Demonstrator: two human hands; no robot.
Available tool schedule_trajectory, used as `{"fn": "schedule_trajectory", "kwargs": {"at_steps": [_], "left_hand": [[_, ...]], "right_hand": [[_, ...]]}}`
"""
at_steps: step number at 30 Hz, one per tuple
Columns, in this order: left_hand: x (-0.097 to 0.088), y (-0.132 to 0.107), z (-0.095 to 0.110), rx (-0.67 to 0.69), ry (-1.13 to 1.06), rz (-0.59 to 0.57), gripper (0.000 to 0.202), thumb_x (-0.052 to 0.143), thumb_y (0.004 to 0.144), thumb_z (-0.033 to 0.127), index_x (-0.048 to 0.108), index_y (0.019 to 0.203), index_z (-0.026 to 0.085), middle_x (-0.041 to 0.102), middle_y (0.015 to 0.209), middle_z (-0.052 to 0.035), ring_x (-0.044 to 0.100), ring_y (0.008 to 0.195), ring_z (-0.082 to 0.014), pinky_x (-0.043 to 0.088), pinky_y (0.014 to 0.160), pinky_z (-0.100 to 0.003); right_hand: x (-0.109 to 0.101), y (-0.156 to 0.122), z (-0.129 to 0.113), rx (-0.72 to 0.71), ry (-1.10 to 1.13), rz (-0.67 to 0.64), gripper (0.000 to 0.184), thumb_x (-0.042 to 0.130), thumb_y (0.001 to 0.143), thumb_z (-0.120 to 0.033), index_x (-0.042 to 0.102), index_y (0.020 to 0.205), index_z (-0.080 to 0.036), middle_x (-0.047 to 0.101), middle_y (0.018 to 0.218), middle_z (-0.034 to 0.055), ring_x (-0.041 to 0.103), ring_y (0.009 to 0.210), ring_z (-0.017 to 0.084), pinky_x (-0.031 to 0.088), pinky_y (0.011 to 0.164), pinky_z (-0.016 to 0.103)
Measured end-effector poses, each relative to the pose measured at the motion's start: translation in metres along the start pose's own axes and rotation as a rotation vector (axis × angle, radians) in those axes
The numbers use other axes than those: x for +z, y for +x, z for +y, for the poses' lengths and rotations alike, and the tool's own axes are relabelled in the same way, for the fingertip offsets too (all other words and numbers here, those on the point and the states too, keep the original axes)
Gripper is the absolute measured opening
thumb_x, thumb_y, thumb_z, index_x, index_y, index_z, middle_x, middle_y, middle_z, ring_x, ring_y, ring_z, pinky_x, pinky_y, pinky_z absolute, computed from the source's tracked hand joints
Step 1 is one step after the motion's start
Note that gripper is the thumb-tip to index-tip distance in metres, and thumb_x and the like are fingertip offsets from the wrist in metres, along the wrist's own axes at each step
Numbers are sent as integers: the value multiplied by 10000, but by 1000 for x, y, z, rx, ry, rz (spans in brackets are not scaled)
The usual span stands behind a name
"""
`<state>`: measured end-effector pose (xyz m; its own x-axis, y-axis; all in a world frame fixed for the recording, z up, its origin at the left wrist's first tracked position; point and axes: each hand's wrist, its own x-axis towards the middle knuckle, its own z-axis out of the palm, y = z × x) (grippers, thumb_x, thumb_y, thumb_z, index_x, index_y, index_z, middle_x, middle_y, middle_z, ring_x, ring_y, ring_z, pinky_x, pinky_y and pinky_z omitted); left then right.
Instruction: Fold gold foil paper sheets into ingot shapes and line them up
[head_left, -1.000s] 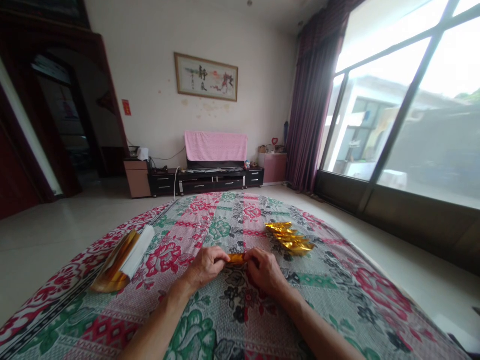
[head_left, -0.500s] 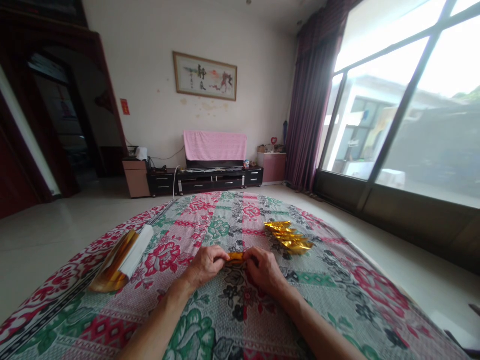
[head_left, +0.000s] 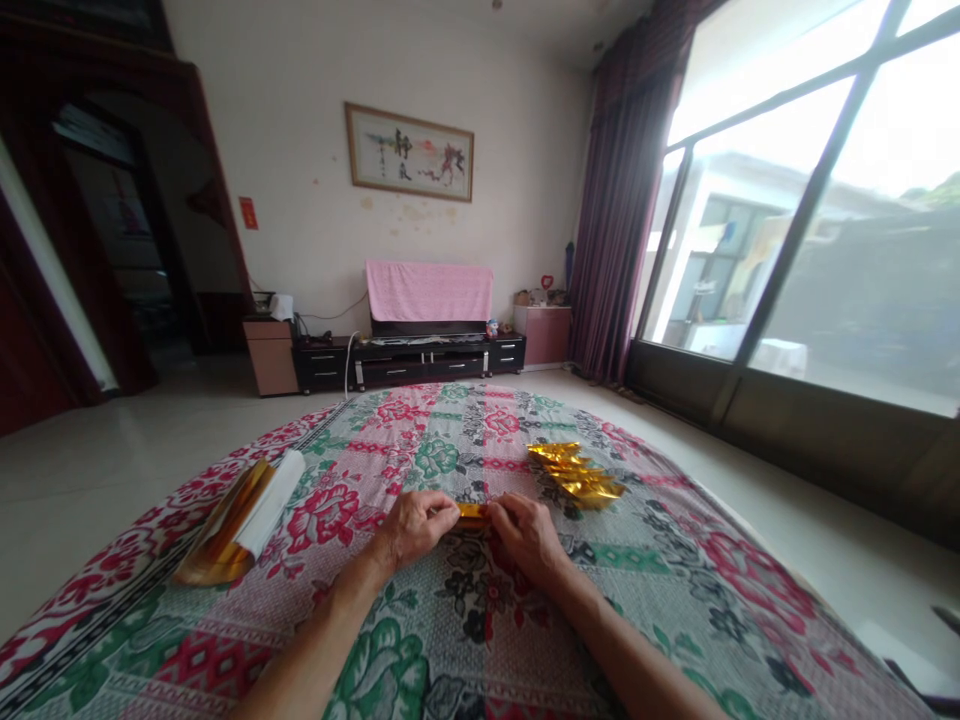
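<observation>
Between my two hands, over the middle of the table, is a small folded piece of gold foil paper (head_left: 472,516). My left hand (head_left: 420,524) pinches its left end with thumb and fingers. At the other end, my right hand (head_left: 523,528) is closed on it with curled fingers. Both fingertips cover the ends of the paper, so only its shiny middle shows. To the right and a little farther off lies a row of folded gold foil pieces (head_left: 576,476), pointed and overlapping. A curled stack of gold foil sheets with white backing (head_left: 244,520) rests at the left.
A flowered red, green and grey cloth (head_left: 439,456) covers the round table. Beyond it stand a low black TV cabinet (head_left: 427,368) and a pink cloth (head_left: 429,290) draped over something upright. Large windows (head_left: 750,220) and a purple curtain (head_left: 616,220) are on the right.
My hands stay in nearly the same place on the foil paper. Its visible middle looks slightly flatter and brighter, and the fingers have shifted a little.
</observation>
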<state>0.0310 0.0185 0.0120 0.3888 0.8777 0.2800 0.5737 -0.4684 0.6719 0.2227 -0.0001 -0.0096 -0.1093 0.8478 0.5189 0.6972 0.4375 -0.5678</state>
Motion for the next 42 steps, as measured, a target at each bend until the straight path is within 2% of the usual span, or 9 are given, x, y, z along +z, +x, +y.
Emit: {"fn": "schedule_trajectory", "kwargs": {"at_steps": [5, 11, 16, 18, 22, 24, 27, 32, 42], "left_hand": [[4, 2, 5, -49, 45, 89, 271, 413, 827, 346, 593, 708, 182, 586, 608, 13, 554, 602, -117, 384, 564, -186], [6, 0, 5, -6, 38, 102, 243, 386, 852, 361, 583, 823, 220, 601, 639, 19, 587, 607, -122, 413, 588, -189], [8, 1, 1, -29, -48, 168, 290, 471, 802, 362, 572, 1031, 216, 655, 901, -11, 620, 667, -121, 452, 621, -201], [8, 2, 1, -85, -58, 175, 305, 489, 783, 371, 605, 1001, 191, 665, 907, -26, 627, 682, -131, 457, 620, -205], [5, 4, 1, -191, -47, 106, 239, 497, 741, 324, 670, 741, 159, 676, 689, -16, 623, 628, -144, 448, 582, -207], [4, 4, 1, -231, -61, 76, 218, 498, 711, 284, 675, 697, 157, 660, 605, -4, 615, 585, -145, 443, 565, -213], [4, 4, 1, -264, -54, 66, 206, 501, 669, 231, 689, 712, 161, 656, 570, 0, 604, 562, -146, 437, 557, -220], [5, 5, -1, -191, 10, 106, 212, 497, 657, 220, 698, 700, 168, 679, 628, -8, 606, 625, -152, 433, 591, -224], [8, 8, 1, -289, -17, 95, 249, 508, 649, 260, 722, 738, 171, 670, 591, -3, 593, 577, -147, 412, 537, -216]], "right_hand": [[2, 3, -2, 26, -24, 15, 288, 465, 805, -262, 609, 588, -140, 559, 552, 2, 460, 515, 83, 298, 523, 185], [0, 4, -4, 59, -41, 20, 289, 475, 796, -270, 626, 588, -139, 578, 558, 10, 471, 511, 86, 305, 512, 183], [-5, 5, -5, 36, -55, 27, 265, 481, 784, -238, 607, 574, -137, 564, 544, 5, 462, 508, 82, 293, 506, 180], [-7, 5, -6, 3, -71, 16, 257, 481, 781, -227, 602, 571, -139, 564, 546, 4, 460, 508, 79, 289, 511, 182], [-10, 4, -8, -61, -110, -4, 238, 477, 768, -193, 589, 565, -141, 563, 559, 4, 460, 512, 77, 296, 532, 187], [-10, 4, -7, -83, -106, -18, 207, 479, 751, -174, 587, 577, -145, 569, 578, 7, 471, 527, 82, 312, 545, 187], [-10, 3, -6, -63, -41, -33, 125, 489, 713, -154, 611, 686, -160, 601, 635, 8, 514, 567, 99, 351, 567, 185], [-5, 5, -5, 45, 52, 16, 221, 470, 686, -144, 609, 857, -164, 651, 729, 18, 579, 627, 124, 406, 593, 193], [-3, 10, -7, 204, 36, -53, 258, 453, 719, -205, 711, 714, -196, 653, 557, -10, 572, 533, 118, 372, 522, 181]]}}
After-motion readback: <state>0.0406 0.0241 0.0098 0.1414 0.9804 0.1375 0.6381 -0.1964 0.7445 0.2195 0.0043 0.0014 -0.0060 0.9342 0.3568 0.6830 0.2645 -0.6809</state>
